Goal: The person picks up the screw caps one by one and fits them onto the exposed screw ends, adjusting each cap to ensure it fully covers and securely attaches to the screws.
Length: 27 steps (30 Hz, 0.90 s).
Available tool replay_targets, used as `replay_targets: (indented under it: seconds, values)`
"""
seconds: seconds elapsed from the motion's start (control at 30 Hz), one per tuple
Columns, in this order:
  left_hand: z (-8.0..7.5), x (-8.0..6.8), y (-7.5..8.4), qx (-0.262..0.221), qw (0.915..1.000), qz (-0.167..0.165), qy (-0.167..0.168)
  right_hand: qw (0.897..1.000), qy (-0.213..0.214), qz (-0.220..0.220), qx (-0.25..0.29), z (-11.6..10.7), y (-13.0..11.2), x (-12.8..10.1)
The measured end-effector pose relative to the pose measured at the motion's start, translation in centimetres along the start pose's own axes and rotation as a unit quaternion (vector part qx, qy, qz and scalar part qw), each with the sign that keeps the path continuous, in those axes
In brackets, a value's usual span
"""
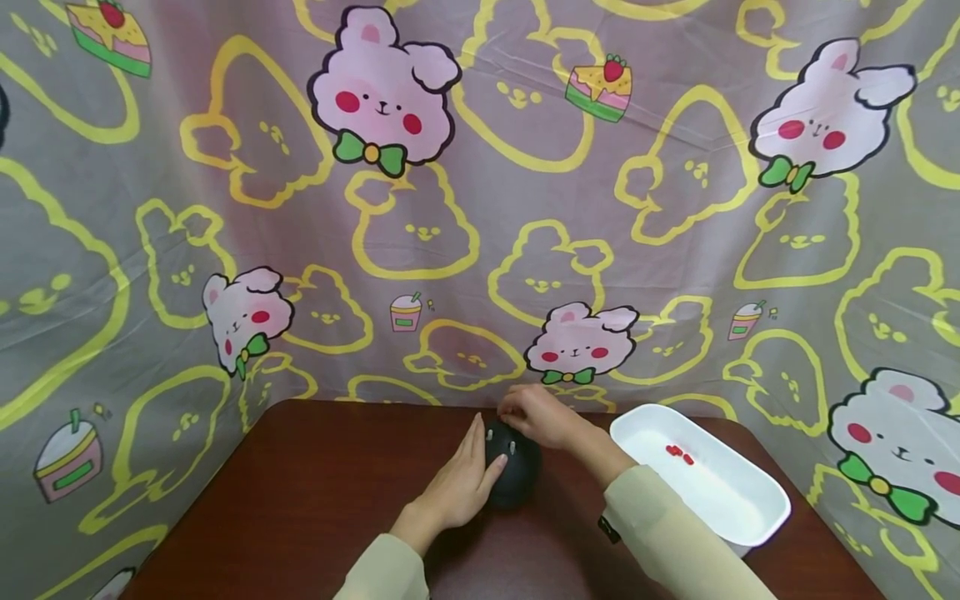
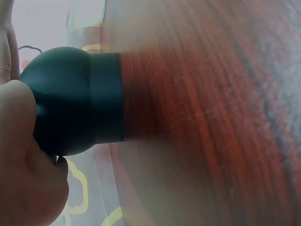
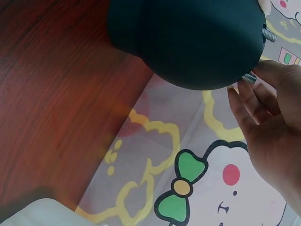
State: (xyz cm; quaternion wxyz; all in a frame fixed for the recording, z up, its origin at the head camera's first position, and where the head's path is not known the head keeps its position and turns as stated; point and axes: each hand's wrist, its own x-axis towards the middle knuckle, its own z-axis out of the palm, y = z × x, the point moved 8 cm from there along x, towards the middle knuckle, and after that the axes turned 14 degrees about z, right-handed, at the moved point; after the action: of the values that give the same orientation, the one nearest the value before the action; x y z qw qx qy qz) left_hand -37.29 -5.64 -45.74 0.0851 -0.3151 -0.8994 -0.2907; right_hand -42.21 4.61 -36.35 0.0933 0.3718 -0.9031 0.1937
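- The dark rounded matte object with a bulbous body and a short cylindrical collar (image 1: pixel 512 473) stands on the reddish-brown wooden desk (image 1: pixel 300 500), near its middle and towards the back edge. Small threaded metal studs (image 3: pixel 249 78) stick out of its rounded part.
- The left hand (image 1: pixel 457 483) lies flat against the object's left flank, fingers straight and held together, pressing sideways rather than wrapping round; the left wrist view shows the heel of the hand tight on the dark body.
- The right hand (image 1: pixel 536 414) comes over from behind and to the right, its fingers (image 3: pixel 247 101) curled down at the upper side, tips closing on one of the studs. It looks like a pinch, though the contact is partly hidden.
- The object therefore sits between the two hands, and its long axis appears to run from the collar on the desk up to the domed end. The right hand is nearer the studs.
- A white oblong plastic tray (image 1: pixel 750 508) stands well to the right, holding a few small red pieces (image 1: pixel 678 452).
- A grey cloth printed with pink rabbits and yellow outlines (image 1: pixel 420 217) hangs behind and around the desk.
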Motion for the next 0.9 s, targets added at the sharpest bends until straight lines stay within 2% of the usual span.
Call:
replay_targets:
  seconds: [0.2, 0.43, 0.9]
  values:
    - [0.0, 0.0, 0.0, -0.006, 1.0, -0.001, 0.003, 1.0, -0.005, 0.015, -0.007, 0.2, 0.1, 0.0]
    - [0.2, -0.2, 0.1, -0.008, 1.0, 0.002, 0.001, 0.999, -0.03, 0.032, -0.013, 0.4, 0.4, -0.4]
    - [0.1, 0.0, 0.0, -0.004, 1.0, 0.005, 0.006, 0.998, -0.035, 0.057, -0.014, -0.8, 1.0, -1.3]
